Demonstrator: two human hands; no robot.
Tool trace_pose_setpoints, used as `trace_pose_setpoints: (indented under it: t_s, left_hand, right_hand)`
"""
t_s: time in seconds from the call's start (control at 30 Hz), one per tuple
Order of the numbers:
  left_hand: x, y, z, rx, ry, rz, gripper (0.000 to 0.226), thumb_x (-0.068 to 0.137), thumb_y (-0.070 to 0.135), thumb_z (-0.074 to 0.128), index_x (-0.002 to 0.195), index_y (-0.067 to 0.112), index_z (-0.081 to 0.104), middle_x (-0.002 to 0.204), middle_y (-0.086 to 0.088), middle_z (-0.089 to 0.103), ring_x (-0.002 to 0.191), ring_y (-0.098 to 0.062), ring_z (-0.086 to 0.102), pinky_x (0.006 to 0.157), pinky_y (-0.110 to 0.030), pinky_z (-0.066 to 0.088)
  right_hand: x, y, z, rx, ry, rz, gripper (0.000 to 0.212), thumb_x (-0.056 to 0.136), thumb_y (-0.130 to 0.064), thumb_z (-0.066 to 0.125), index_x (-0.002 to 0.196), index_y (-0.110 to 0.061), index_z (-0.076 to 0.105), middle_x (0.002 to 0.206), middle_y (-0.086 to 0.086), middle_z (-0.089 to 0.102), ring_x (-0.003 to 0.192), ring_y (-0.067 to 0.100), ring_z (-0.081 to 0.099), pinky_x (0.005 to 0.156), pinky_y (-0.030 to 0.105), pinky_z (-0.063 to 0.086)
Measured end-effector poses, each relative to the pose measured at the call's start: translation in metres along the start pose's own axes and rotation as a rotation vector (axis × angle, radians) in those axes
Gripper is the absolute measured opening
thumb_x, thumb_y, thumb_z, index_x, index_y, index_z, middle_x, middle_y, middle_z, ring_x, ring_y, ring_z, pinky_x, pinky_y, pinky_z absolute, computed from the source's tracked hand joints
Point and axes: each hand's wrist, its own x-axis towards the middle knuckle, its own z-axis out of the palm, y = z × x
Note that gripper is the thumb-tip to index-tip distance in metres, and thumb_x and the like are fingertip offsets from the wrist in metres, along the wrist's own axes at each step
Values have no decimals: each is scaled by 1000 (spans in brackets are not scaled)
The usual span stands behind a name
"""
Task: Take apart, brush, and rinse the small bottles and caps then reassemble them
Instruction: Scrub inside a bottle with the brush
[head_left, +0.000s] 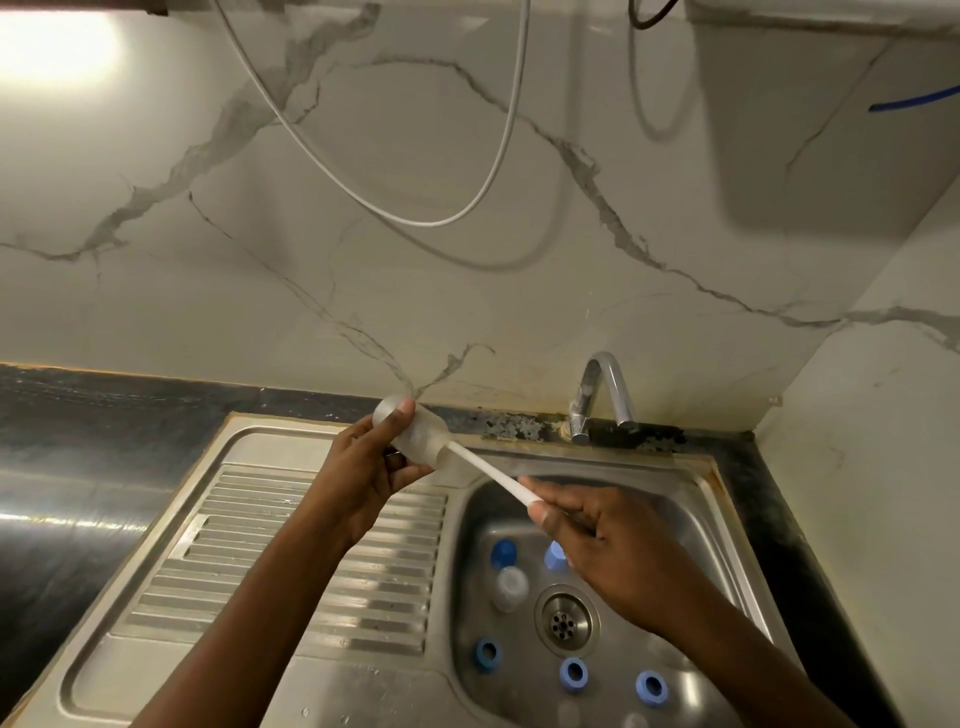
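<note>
Over the steel sink (465, 571), my left hand (371, 462) holds a small clear bottle (415, 431) on its side, with my fingers curled tight round it. My right hand (597, 535) pinches the white brush handle (488, 467) — its far end goes into the bottle's mouth. Down in the basin, three blue caps (574, 674) lie in front of the drain (563, 618). Another little bottle (511, 587) lies there too, with a blue cap at its far end — on it or just touching, I cannot tell.
</note>
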Motion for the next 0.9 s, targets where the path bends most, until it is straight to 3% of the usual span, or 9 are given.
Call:
trace_pose_setpoints:
  t_s: [0.1, 0.17, 0.33, 0.43, 0.53, 0.63, 0.73, 0.9]
  left_hand:
    - [-3, 1, 8, 32, 19, 48, 51, 82, 31, 84, 126, 13, 66, 119, -18, 75, 104, -37, 78, 73, -41, 67]
    - [-4, 3, 11, 86, 48, 102, 51, 80, 32, 84, 124, 14, 67, 122, -15, 71, 101, -32, 79, 73, -40, 66]
    - [-5, 8, 7, 179, 106, 146, 52, 76, 35, 84, 121, 20, 66, 126, -14, 67, 108, -37, 74, 71, -39, 66]
    - [-5, 10, 2, 164, 92, 118, 51, 78, 33, 82, 124, 18, 65, 128, -15, 65, 110, -38, 73, 71, -40, 66]
    - [-4, 13, -1, 137, 79, 99, 51, 80, 32, 81, 126, 17, 64, 130, -16, 64, 112, -40, 71, 71, -39, 66]
    - [-2, 16, -2, 124, 69, 86, 55, 81, 33, 81, 129, 14, 63, 132, -18, 64, 113, -41, 72, 73, -41, 67]
    - [0, 16, -4, 91, 85, 95, 56, 81, 33, 82, 131, 12, 63, 131, -20, 66, 107, -38, 77, 73, -41, 67]
    - [4, 19, -14, 14, 113, 106, 60, 87, 31, 81, 137, 5, 59, 130, -24, 68, 104, -38, 78, 76, -43, 67]
  right_hand:
    - [2, -1, 5, -93, 62, -28, 46, 103, -51, 49, 148, -40, 55, 79, -22, 66, 84, -9, 67, 70, 12, 54]
    - [2, -3, 6, -161, 63, -16, 45, 106, -46, 48, 150, -38, 52, 78, -22, 60, 86, -15, 63, 70, 8, 51]
    - [-3, -7, 4, -205, -47, 35, 38, 109, -43, 48, 146, -39, 57, 70, -12, 61, 68, -2, 64, 64, 16, 51]
    - [-11, -9, 4, -121, -103, 33, 37, 108, -46, 50, 144, -43, 58, 87, -9, 74, 84, 7, 71, 76, 27, 60]
    - [-14, -5, 3, -40, -136, 25, 39, 106, -49, 49, 144, -45, 57, 106, -2, 77, 99, 19, 73, 91, 41, 59]
    - [-16, -2, 2, -48, -103, 2, 42, 102, -58, 47, 143, -51, 54, 102, -8, 77, 93, 15, 73, 86, 38, 60]
    - [-18, 2, -3, -193, -35, -55, 52, 95, -73, 35, 145, -60, 40, 81, -14, 70, 68, 8, 68, 65, 29, 58]
    - [-20, 13, -14, -527, 32, -189, 54, 102, -68, 17, 154, -54, 17, 72, -11, 55, 63, 10, 60, 61, 25, 55]
